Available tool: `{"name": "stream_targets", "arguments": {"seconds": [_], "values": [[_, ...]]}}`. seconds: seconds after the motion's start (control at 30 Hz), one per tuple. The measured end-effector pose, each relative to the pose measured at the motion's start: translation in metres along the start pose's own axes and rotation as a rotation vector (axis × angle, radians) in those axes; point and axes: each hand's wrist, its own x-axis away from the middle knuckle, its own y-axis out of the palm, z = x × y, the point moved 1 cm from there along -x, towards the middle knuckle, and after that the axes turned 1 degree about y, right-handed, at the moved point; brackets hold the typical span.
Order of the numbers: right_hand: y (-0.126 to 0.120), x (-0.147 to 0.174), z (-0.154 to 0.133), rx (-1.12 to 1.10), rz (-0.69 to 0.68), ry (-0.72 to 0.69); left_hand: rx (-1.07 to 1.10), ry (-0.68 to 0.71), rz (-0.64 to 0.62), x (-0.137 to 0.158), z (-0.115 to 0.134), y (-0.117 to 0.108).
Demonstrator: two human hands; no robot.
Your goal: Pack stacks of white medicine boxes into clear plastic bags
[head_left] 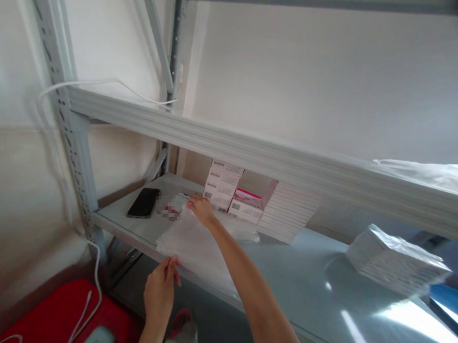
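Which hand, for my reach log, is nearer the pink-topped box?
Right: the right hand is at the plastic, left of the box; the left hand is farther, near the shelf edge.

There are two hands, a right hand [200, 208] and a left hand [160, 289]; one phone [143, 203] lies left of the right hand; one pink-and-white box [246, 197] and one wrapped package [397, 259] stand to its right.

The bare right arm [255, 289] stretches far forward, the right hand [201, 208] palm down; the left hand [160, 287] sits lower, closer in, fingers [173, 265] bent.
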Motion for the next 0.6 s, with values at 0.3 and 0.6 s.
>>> {"name": "stream_targets", "arguments": {"seconds": [0.3,0.6], "values": [[-0.028,0.016,-0.017,0.011,0.227,0.074,-0.092,-0.044,0.030,0.008,0.006,-0.005],[-0.056,0.066,-0.065,-0.026,0.230,0.154,-0.246,0.553,0.602,0.003,0.051,-0.029]]}}
